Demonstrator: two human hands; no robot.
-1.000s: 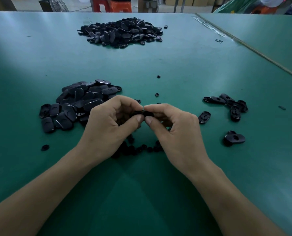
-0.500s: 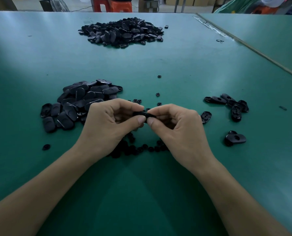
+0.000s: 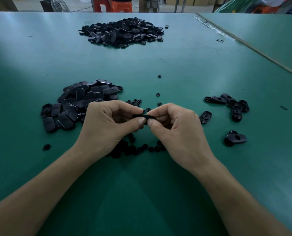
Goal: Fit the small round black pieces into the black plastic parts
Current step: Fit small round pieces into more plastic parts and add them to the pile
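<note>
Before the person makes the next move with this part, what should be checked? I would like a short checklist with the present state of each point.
1. Grip on the black plastic part: ok; left hand and right hand both pinch it above the table.
2. Fit inside that part finished: cannot tell; the fingers hide it.
3. More round pieces within reach: ok; a cluster lies below the hands.
4. Pile of parts within reach: ok; it lies just left of the left hand.
5. Room beside the group of parts on the right: ok; bare table shows around it.
</note>
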